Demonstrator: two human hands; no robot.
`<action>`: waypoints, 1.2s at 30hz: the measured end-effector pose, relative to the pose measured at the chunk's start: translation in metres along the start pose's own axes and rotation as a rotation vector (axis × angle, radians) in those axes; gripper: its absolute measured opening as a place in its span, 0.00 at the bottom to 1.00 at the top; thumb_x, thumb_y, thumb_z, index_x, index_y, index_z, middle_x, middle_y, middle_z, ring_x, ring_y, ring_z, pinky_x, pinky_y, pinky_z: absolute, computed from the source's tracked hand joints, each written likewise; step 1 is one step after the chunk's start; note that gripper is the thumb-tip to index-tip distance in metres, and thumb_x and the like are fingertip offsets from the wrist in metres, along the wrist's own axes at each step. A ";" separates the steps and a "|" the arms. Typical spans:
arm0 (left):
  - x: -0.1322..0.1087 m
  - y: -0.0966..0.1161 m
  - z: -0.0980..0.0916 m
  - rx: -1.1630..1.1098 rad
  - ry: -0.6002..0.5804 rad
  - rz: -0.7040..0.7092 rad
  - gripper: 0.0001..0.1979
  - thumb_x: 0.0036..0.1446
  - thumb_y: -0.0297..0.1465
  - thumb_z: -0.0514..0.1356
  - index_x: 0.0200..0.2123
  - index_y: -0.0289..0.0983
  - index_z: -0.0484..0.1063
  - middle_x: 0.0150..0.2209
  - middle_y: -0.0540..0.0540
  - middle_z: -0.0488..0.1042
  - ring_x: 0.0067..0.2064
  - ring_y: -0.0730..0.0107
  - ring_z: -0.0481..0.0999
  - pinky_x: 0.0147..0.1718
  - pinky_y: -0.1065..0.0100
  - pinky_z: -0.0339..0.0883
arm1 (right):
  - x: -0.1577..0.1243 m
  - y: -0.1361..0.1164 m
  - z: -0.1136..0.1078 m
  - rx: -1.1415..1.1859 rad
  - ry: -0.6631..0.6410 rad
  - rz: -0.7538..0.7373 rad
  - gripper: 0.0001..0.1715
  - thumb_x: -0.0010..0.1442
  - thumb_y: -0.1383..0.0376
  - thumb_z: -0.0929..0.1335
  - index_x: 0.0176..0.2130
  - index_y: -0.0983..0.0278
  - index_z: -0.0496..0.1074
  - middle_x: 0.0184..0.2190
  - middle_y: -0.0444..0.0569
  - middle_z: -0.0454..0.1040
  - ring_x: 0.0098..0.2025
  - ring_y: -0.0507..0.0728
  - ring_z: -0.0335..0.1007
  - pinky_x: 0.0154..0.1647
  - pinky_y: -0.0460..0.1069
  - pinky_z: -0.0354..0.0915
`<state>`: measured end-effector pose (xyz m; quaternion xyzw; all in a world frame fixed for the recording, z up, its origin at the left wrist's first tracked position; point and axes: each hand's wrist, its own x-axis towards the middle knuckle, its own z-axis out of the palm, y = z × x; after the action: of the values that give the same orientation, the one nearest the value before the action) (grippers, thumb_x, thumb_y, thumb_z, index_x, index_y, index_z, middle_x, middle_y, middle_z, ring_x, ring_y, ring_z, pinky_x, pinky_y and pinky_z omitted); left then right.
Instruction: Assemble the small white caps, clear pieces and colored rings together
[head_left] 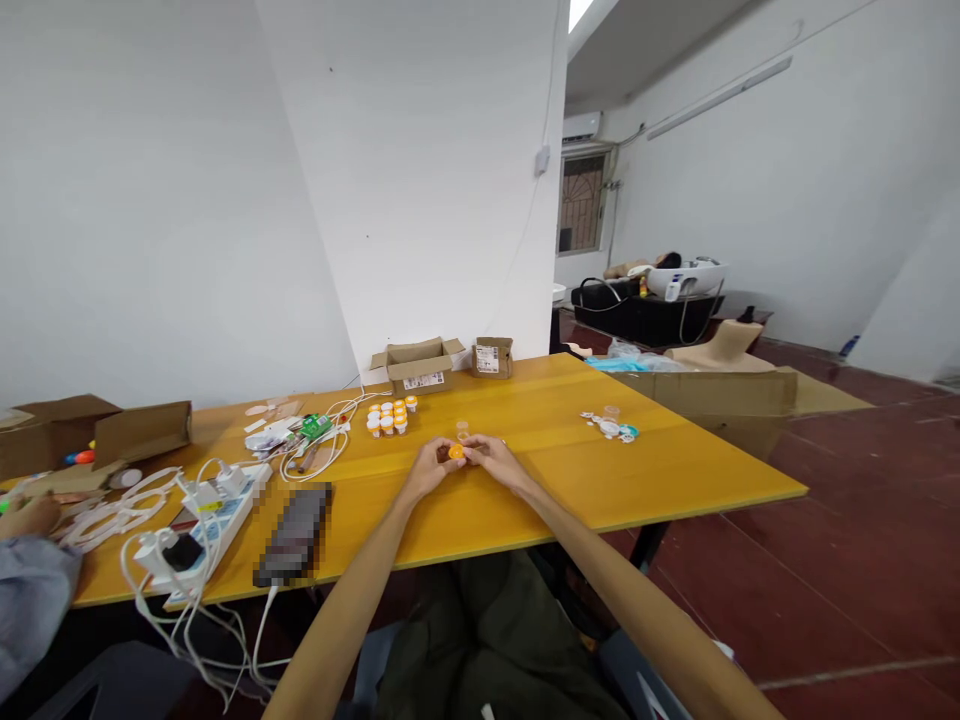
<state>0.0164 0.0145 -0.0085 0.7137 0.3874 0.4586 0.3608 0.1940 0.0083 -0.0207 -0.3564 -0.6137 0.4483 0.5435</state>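
Observation:
Between my two hands, just above the table [540, 500], is a small orange cap [457, 452]. My left hand [431, 466] grips its left side with fingers closed. From the other side, my right hand [491, 460] pinches it too. Whatever lies beneath the cap is hidden by my fingers. A small clear cup [462, 430] stands just beyond my hands. To the left, several small containers with orange and white lids [390, 415] are grouped together. Off to the right lie a clear cup [611, 412] and several small white and teal pieces [615, 430].
An open cardboard box [420, 365] and a smaller box [492, 357] stand by the wall. Left are a power strip [217, 520] with tangled white cables, a phone [296, 535] and another open box [150, 435]. A co-worker's sleeve [34, 600] shows at far left.

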 end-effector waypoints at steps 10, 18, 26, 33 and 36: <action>-0.001 0.002 -0.004 -0.086 0.091 -0.020 0.15 0.43 0.37 0.73 0.35 0.38 0.78 0.36 0.45 0.80 0.39 0.63 0.77 0.42 0.63 0.69 | 0.005 0.008 0.016 0.364 0.026 0.151 0.17 0.47 0.55 0.79 0.31 0.61 0.76 0.36 0.51 0.81 0.39 0.59 0.79 0.47 0.58 0.76; -0.003 0.011 -0.002 -0.048 0.097 0.005 0.16 0.43 0.33 0.72 0.37 0.38 0.77 0.37 0.47 0.80 0.38 0.65 0.77 0.39 0.66 0.69 | 0.000 0.002 0.017 0.332 0.078 0.136 0.24 0.39 0.51 0.81 0.33 0.62 0.78 0.32 0.50 0.81 0.36 0.59 0.78 0.45 0.57 0.74; -0.003 0.011 0.001 -0.099 0.084 -0.026 0.14 0.42 0.28 0.71 0.36 0.37 0.77 0.33 0.48 0.80 0.33 0.68 0.77 0.37 0.66 0.72 | -0.001 0.000 0.022 0.216 0.129 0.082 0.21 0.40 0.51 0.79 0.31 0.61 0.79 0.33 0.51 0.81 0.38 0.61 0.77 0.45 0.57 0.73; -0.002 0.009 0.003 -0.178 0.075 -0.091 0.15 0.40 0.27 0.72 0.35 0.37 0.76 0.34 0.47 0.82 0.36 0.66 0.81 0.42 0.63 0.75 | -0.003 -0.007 0.024 0.230 0.141 0.070 0.22 0.36 0.50 0.80 0.29 0.60 0.79 0.31 0.49 0.81 0.37 0.60 0.77 0.43 0.55 0.72; -0.002 0.008 0.003 -0.197 0.055 -0.091 0.17 0.40 0.29 0.73 0.36 0.37 0.76 0.33 0.47 0.82 0.37 0.63 0.82 0.43 0.61 0.76 | -0.004 -0.009 0.024 0.265 0.137 0.103 0.23 0.35 0.50 0.80 0.29 0.61 0.79 0.29 0.49 0.80 0.35 0.59 0.76 0.40 0.54 0.71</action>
<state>0.0198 0.0086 -0.0036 0.6436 0.3822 0.4969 0.4392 0.1715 -0.0027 -0.0142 -0.3421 -0.4916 0.5275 0.6025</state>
